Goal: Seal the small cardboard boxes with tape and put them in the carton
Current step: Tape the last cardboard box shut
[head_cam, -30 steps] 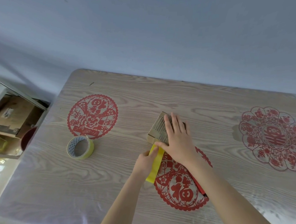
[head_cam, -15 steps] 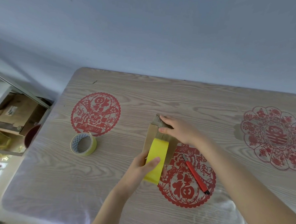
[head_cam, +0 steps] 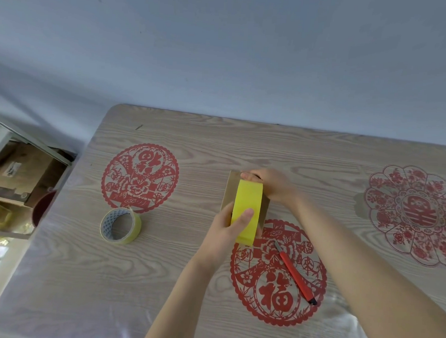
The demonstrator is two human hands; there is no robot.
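Note:
A small brown cardboard box (head_cam: pixel 230 190) stands on edge at the middle of the wooden table (head_cam: pixel 185 283). A yellow tape strip (head_cam: pixel 248 203) runs down its near face and hangs loose past its lower edge. My left hand (head_cam: pixel 229 231) pinches the strip near its lower end, thumb pressed on the yellow face. My right hand (head_cam: pixel 267 184) grips the box's top edge, fingers curled over the tape's upper end. A yellow tape roll (head_cam: pixel 120 225) lies to the left. No carton can be made out with certainty.
A red utility knife (head_cam: pixel 295 273) lies on the red paper-cut (head_cam: pixel 278 275) near my right forearm. Two more red paper-cuts mark the table at left (head_cam: pixel 140 177) and far right (head_cam: pixel 416 215). A shelf with cardboard items (head_cam: pixel 20 173) stands beyond the table's left edge.
The box has been tipped from lying flat to standing on edge. My right hand moved from pressing flat on it to gripping its top; the tape now faces me along the near side.

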